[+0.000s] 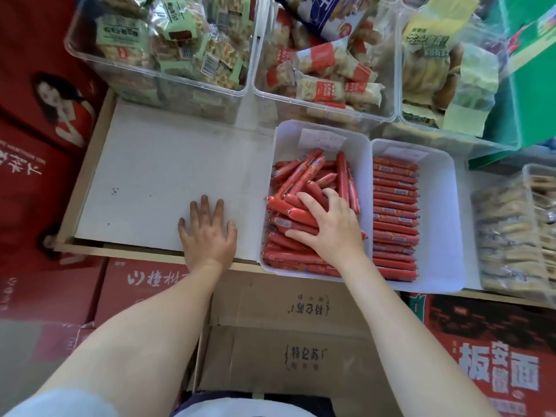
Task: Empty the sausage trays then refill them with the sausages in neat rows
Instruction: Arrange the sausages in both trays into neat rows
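Two white trays stand side by side on a white shelf board. The left tray holds a loose, jumbled pile of red sausages. The right tray holds red sausages stacked in a neat row along its left side. My right hand lies on the jumbled pile with fingers spread and curled over several sausages. My left hand rests flat on the bare board, left of the trays, fingers straight and holding nothing.
Clear bins of wrapped snacks stand behind the trays. Another clear bin of snacks sits at the right. Red cartons and brown cardboard boxes surround the shelf's left and front.
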`<state>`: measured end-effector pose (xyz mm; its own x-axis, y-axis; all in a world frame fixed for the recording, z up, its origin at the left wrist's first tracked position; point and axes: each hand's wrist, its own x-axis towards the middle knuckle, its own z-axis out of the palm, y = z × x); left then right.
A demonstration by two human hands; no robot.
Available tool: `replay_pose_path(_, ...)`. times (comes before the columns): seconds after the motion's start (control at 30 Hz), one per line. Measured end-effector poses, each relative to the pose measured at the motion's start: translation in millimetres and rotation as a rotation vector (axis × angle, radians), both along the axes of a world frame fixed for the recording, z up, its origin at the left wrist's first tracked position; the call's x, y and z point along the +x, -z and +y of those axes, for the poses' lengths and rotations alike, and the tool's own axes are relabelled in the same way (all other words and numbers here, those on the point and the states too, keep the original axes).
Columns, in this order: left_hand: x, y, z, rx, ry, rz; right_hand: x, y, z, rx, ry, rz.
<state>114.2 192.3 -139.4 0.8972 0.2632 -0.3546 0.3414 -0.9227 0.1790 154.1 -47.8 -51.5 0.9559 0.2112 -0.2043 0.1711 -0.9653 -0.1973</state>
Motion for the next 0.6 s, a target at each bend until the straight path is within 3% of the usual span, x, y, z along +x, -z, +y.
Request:
replay_pose_path(0.37,0,2,0,-0.001,0.002,0.007,3,22,11,-0.124,0.049,-0.056)
replay_pose_path(0.6,0,1,0,-0.008,-0.011,-0.005,-9,8,-5,0.010,-0.079,0.083)
